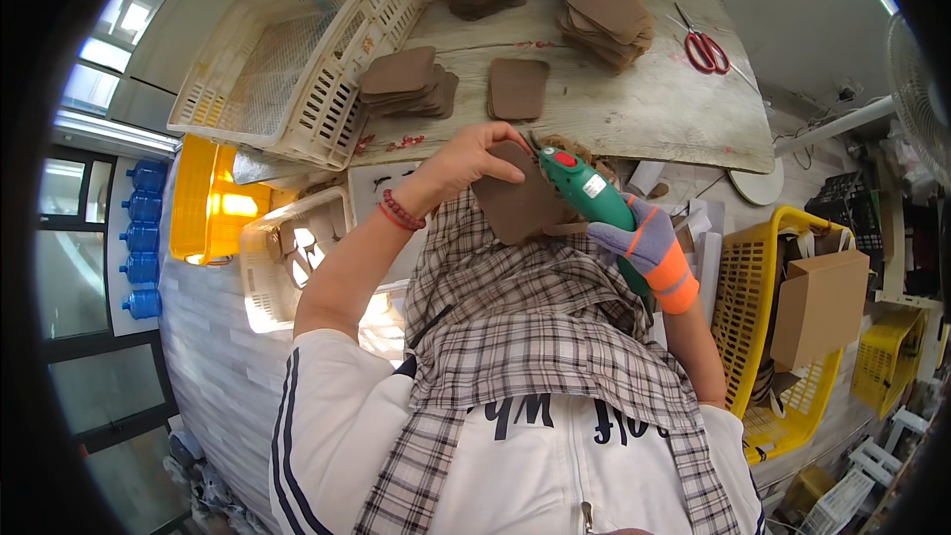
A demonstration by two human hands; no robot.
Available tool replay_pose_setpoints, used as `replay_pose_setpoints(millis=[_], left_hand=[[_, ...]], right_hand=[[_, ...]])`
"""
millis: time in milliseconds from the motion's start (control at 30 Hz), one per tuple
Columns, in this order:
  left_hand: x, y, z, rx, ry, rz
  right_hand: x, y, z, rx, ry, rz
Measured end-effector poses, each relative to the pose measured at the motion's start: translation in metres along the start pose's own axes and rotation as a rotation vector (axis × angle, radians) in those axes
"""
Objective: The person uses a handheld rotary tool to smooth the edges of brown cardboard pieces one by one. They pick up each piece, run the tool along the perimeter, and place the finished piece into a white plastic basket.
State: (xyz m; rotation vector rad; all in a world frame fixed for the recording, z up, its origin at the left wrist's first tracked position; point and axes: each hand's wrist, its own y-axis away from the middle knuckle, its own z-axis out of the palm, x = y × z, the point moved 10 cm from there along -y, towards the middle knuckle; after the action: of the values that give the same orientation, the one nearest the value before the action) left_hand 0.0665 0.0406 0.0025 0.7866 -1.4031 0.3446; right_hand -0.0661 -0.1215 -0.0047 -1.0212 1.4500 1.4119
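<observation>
the left hand (482, 160), bare, pinches a flat brown piece (515, 203) between thumb and fingers at its upper edge, just off the near edge of a worn wooden table (684, 104). the gloved right hand (646, 238) wraps around a green power tool (586, 188), its tip close by the piece's upper right edge; whether the two touch cannot be told.

a slotted white basket (332, 104) stands tilted at the table's left end, a mesh showing inside. left of the table and lower sits a yellow crate (190, 203); next to it, nearer the table's front, a smaller pale basket (260, 287) holds brown pieces (315, 238). to the table's right and nearer the wearer, a yellow basket (738, 302) carries an upright cardboard box (822, 305) and darker goods too shaded to make out.

the left forearm reaches up and inward toward the table, elbow out, a beaded red bracelet (398, 215) at the wrist; the right forearm rises from the lower right, its hand angling the tool toward the table's near edge.
</observation>
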Motion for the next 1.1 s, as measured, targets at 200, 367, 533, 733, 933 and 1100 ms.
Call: replay_pose_setpoints(millis=[200,367,533,733,933,1100], left_hand=[[0.044,0.025,-0.176,0.507,0.231,0.234],[0.046,0.027,-0.258,0.838,-0.073,0.253],[0.122,0.040,-0.115,1.076,-1.322,0.781],[0.011,-0.053,-0.057,0.921,-1.176,0.175],[-0.011,-0.065,-0.059,1.035,-1.035,0.033],[-0.015,-0.060,-0.080,1.157,-0.839,0.079]], right_hand=[[0.024,0.010,-0.041,0.127,0.128,0.012],[0.028,0.010,-0.041,0.133,0.194,0.048],[0.045,0.017,-0.051,0.170,0.038,0.086],[0.050,0.016,-0.055,0.205,0.015,0.084],[0.062,0.020,-0.060,0.214,0.028,0.091],[0.051,0.022,-0.054,0.209,0.011,0.102]])
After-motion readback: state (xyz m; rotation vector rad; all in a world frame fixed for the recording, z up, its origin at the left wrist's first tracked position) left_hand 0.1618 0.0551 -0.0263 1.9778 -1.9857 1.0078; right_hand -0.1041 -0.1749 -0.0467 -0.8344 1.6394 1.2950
